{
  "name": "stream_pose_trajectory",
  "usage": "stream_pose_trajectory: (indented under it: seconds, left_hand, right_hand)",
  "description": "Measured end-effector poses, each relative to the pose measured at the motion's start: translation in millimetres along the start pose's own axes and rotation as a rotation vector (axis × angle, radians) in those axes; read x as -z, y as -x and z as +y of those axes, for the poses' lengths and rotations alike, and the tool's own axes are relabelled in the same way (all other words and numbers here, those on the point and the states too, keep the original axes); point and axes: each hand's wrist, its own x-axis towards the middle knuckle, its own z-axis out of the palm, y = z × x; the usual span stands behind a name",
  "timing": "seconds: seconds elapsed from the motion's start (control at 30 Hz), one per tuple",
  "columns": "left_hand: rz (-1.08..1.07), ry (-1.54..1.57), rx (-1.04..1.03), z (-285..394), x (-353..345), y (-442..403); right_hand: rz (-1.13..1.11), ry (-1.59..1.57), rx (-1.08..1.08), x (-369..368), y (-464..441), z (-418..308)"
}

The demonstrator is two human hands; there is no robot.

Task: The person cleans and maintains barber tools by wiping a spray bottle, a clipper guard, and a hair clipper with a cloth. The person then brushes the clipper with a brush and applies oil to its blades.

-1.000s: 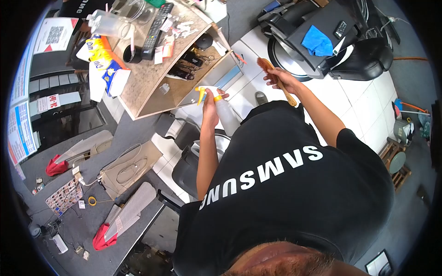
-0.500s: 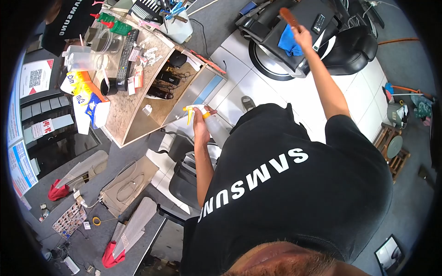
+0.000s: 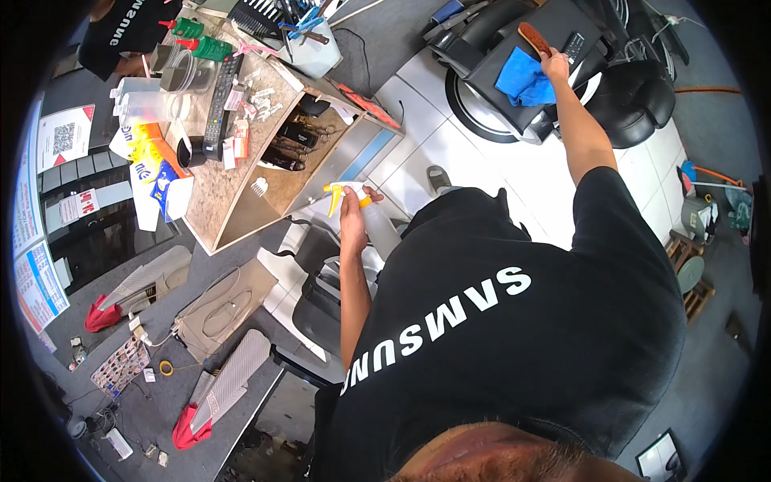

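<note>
My left hand (image 3: 353, 217) is closed round the neck of a spray bottle (image 3: 384, 233) with a yellow trigger and white head, beside the open cabinet. Stretched forward over the black salon chair (image 3: 554, 24), my right hand (image 3: 556, 67) is closed on the handle end of a brown wooden brush (image 3: 532, 37), its bristles partly showing. A crumpled blue cloth (image 3: 524, 78) lies on the chair just left of that hand. To the hand's right rests a black remote control (image 3: 573, 46).
A wooden cabinet (image 3: 233, 193) at left carries bottles, a long remote (image 3: 217, 112) and clear tubs, with clippers (image 3: 299, 136) in its compartment. A grey sandal (image 3: 438, 178) shows on the white tiled floor (image 3: 414, 88). Another chair (image 3: 317, 309) stands below my left arm.
My right hand has moved right and slightly down with the brush, which has turned to show its bristles. My left hand keeps its grip on the spray bottle. The view has shifted slightly.
</note>
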Motion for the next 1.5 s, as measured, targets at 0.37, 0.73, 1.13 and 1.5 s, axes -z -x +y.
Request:
stream_pose_trajectory:
  seconds: [0.37, 0.73, 1.13, 1.5]
  left_hand:
    - [0.061, 0.068, -0.01, -3, 16, 5]
    - [0.044, 0.179, -0.136, 10, 24, -14]
    - [-0.16, 0.683, -0.058, 34, 29, -12]
    - [-0.058, 0.676, 0.108, 33, 52, 18]
  right_hand:
    - [0.134, -0.072, 0.43, 40, 122, -31]
    - [0.327, -0.104, 0.355, 18, 145, -35]
    - [-0.629, -1.564, -0.278, 103, 303, -196]
    - [-0.667, -0.897, 1.394, 103, 489, -272]
